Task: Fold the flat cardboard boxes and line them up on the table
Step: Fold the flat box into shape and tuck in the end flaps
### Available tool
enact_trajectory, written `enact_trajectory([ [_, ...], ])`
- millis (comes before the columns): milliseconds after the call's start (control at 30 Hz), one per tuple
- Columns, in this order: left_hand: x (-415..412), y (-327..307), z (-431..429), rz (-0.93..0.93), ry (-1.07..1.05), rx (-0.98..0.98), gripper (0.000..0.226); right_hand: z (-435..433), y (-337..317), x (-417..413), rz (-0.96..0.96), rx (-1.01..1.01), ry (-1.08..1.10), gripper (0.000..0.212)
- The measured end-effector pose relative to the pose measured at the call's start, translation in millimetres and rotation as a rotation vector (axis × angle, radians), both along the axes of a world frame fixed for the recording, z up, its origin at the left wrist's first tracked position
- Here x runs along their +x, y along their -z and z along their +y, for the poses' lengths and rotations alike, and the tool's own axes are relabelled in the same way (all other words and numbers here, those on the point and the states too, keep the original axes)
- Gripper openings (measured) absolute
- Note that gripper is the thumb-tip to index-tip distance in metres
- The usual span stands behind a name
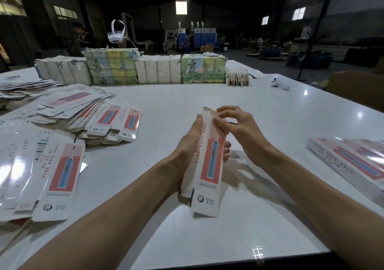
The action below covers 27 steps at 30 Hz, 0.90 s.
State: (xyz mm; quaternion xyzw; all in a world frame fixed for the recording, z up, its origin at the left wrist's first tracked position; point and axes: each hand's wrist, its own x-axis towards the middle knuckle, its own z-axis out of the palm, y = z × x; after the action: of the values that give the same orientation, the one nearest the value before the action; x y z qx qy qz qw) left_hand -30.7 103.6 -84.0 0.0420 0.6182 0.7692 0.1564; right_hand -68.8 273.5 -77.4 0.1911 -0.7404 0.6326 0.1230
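Observation:
A long white carton [208, 165] with a red panel and a blue toothbrush picture stands nearly upright above the white table [187, 107]. My left hand [190, 143] grips it around the middle, thumb on the left side and fingertips showing on the right. My right hand [234, 124] has curled fingers at the carton's top end, touching the upper flap. Its bottom flaps hang loose. A heap of flat cartons [68, 111] lies at the left. Folded cartons [349, 159] lie side by side at the right edge.
Wrapped bundles of printed packs [133, 70] form a row across the far side of the table. A small white device [279, 83] lies at the far right. More flat cartons [41, 172] sit near my left arm. A person stands behind the bundles.

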Motion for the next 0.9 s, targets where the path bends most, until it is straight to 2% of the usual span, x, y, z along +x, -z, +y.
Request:
enact_trajectory([
  [100,0.7,-3.5,8.7,-0.097,0.051,0.103,0.081,-1.4,-0.6,0.1,-0.107,-0.192,-0.128,0.027],
  [167,-0.6,-2.0,11.3,-0.119,0.040,0.144,0.079,-3.3,1.6,1.4,-0.154,-0.237,-0.170,0.039],
  [333,-4.4,3.3,4.4,-0.143,-0.012,0.237,0.072,-10.6,7.2,4.6,-0.200,-0.261,-0.181,0.047],
  [467,-10.9,7.3,-12.1,-0.094,-0.056,0.242,0.053,-17.5,12.9,9.4,-0.299,-0.188,-0.214,0.064],
  [600,-9.4,5.9,-15.6,-0.105,-0.019,0.225,0.049,-19.8,13.9,12.6,-0.250,-0.229,-0.218,0.065],
  [667,-13.5,5.7,-18.4,-0.057,-0.007,0.178,0.052,-17.5,13.5,13.8,-0.233,-0.280,-0.233,0.066],
  [767,-16.6,10.7,-17.8,0.040,-0.080,0.065,0.057,-16.2,13.2,13.4,-0.215,-0.250,-0.204,0.061],
  [900,-12.5,14.6,-6.7,0.016,-0.086,0.098,0.057,-9.8,8.4,9.3,-0.152,-0.238,-0.138,0.063],
])
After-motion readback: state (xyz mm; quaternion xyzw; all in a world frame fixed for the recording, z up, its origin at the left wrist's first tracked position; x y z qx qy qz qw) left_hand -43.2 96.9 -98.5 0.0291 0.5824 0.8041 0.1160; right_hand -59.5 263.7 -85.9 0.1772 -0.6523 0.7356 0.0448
